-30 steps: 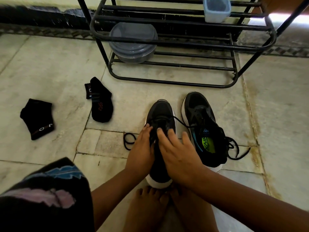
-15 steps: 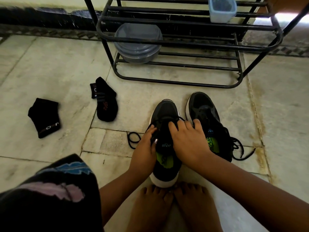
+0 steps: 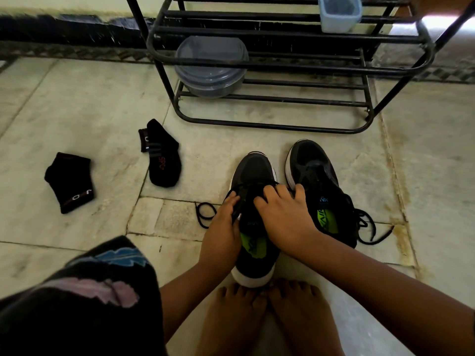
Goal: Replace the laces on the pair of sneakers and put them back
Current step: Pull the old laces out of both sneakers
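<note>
Here both hands, the left hand [image 3: 221, 222] and right hand [image 3: 282, 214], pinch the black lace [image 3: 246, 187] over the near sneaker [image 3: 253, 170], at 6 o'clock of the shoe rack [image 3: 270, 124]. Uneven pulling risks mismatched ends; the loose loop [image 3: 205, 214] could snag.

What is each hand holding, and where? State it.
Both the left hand and right hand pinch the lace over the left sneaker's eyelets.

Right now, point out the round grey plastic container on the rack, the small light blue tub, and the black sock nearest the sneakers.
Round grey plastic container [image 3: 210, 60]: head view, on its lid.
Small light blue tub [image 3: 338, 20]: head view, on its front wall.
Black sock nearest the sneakers [image 3: 164, 163]: head view, on its foot part.
</note>
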{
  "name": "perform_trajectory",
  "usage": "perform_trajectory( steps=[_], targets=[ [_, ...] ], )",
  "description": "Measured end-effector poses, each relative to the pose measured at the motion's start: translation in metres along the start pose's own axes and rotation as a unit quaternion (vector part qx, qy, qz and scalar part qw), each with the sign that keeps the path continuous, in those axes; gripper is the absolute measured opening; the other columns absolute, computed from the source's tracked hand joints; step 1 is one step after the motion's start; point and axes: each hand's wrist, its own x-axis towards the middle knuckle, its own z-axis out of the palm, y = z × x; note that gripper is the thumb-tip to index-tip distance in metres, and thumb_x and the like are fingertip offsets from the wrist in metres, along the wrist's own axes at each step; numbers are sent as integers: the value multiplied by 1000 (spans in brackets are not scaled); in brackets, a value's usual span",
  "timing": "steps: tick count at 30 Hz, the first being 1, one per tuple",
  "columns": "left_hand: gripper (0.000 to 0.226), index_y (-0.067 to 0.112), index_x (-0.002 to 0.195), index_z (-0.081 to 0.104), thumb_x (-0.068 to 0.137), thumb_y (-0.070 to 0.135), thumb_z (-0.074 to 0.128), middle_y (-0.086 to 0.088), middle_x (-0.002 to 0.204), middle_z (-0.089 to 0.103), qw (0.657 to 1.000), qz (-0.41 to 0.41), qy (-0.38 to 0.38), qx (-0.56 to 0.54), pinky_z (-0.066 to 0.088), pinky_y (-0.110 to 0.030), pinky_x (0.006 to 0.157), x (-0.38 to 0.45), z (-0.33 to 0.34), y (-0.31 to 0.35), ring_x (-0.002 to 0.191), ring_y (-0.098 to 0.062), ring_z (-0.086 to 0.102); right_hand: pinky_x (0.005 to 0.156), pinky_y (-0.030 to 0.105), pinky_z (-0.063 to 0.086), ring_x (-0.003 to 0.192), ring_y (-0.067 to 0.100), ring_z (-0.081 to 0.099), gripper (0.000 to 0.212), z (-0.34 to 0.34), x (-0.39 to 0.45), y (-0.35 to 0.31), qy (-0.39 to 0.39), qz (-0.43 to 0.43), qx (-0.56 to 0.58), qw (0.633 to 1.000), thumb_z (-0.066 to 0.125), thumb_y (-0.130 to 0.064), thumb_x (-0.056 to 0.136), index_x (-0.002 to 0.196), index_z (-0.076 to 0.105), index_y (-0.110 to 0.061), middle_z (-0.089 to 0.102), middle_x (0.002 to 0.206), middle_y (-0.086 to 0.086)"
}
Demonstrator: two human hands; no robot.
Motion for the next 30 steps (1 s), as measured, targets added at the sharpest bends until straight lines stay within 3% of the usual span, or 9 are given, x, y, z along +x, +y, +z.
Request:
perform_trajectory(
  steps=[2, 4, 9, 13, 17, 22, 26, 30],
  targets=[
    [45, 13, 142, 36, 98, 8, 39, 3, 151, 32, 1000, 0, 2, -3, 16, 9, 90, 0, 0, -1, 128, 4, 27, 91, 59, 41, 101, 32, 57, 22, 8, -2, -1, 50, -9, -31, 998, 73, -19, 69, 89, 68, -12, 60, 97, 11],
    [45, 13, 142, 37, 98, 8, 39, 3, 151, 33, 1000, -1, 5, -6, 17, 10, 89, 0, 0, -1, 127, 4, 27, 84, 57, 47, 97, 34, 60, 20, 11, -3, -4, 83, -19, -41, 996, 77, -18, 60, 75, 69, -8, 62, 89, 14],
    [46, 15, 143, 36, 97, 7, 40, 5, 151, 32, 1000, -7, 4, -17, 17, 10, 89, 0, 1, 0, 127, 6, 26, 87, 50, 47, 108, 31, 58, 27, 14, -2, -8, 127, -29, -50, 990, 57, -22, 74, 96, 66, -10, 63, 107, 14],
    [46, 15, 143, 36, 98, 7, 40, 5, 151, 32, 1000, -9, 3, -16, 17, 10, 89, -1, 2, -1, 127, 6, 26, 87, 50, 48, 113, 31, 58, 37, 18, 0, -7, 100, -48, -60, 992, 64, -28, 71, 101, 71, -9, 65, 116, 14],
    [46, 17, 143, 35, 98, 10, 40, 7, 151, 32, 1000, -12, 4, -14, 19, 10, 88, 0, 2, -2, 127, 7, 27, 87, 50, 49, 108, 31, 61, 41, 17, -1, -6, 93, -62, -30, 993, 77, -28, 62, 96, 74, -6, 68, 106, 12],
    [46, 17, 143, 36, 98, 9, 40, 7, 151, 32, 1000, -4, 8, -17, 19, 10, 87, 0, 1, -3, 128, 6, 28, 86, 43, 50, 102, 27, 62, 26, 15, -3, -8, 133, -55, -7, 990, 55, -24, 69, 88, 69, -14, 68, 92, 6],
    [46, 16, 143, 36, 98, 9, 40, 6, 152, 32, 1000, 2, 11, -13, 19, 9, 89, -1, 1, -4, 128, 6, 27, 83, 39, 51, 98, 26, 62, 34, 15, -3, -6, 158, -48, -9, 986, 42, -23, 78, 95, 68, -11, 67, 88, 7],
    [46, 16, 143, 36, 98, 10, 40, 7, 151, 32, 1000, 13, 16, -3, 20, 10, 88, -1, 2, -5, 127, 7, 27, 75, 36, 50, 92, 27, 62, 39, 11, -2, -5, 143, -3, -9, 990, 67, -24, 67, 101, 68, -5, 68, 85, 8]
  ],
)
